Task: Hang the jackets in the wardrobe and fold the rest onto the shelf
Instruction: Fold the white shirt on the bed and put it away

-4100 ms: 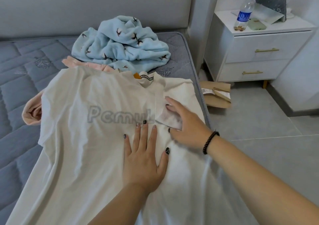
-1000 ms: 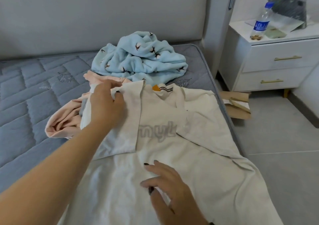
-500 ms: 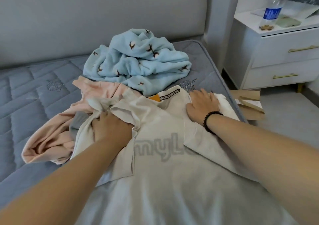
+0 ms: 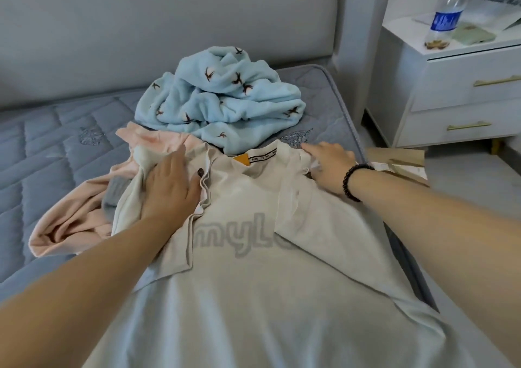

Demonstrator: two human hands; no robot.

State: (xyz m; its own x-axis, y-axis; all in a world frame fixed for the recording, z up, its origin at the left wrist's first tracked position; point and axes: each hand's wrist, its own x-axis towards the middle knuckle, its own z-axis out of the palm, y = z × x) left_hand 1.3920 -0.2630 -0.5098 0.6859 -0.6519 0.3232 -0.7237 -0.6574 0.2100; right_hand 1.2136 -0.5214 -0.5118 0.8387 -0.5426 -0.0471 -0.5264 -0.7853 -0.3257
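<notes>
A white T-shirt with grey lettering lies spread on the bed, both sleeves folded inward over the chest. My left hand presses flat on the folded left sleeve, fingers straight. My right hand rests flat on the right shoulder near the collar, a black bead bracelet on its wrist. A pink garment lies crumpled under the shirt's left side. Behind it sits a bunched light-blue fleece garment with dark bird prints.
The grey quilted mattress ends at a grey padded headboard. To the right stands a white nightstand with a water bottle on top. A brown paper bag lies on the tiled floor beside the bed.
My left hand has flattened on the folded left sleeve and slid slightly up. My right hand stays at the right shoulder. Earlier both sleeves were folded inward.
</notes>
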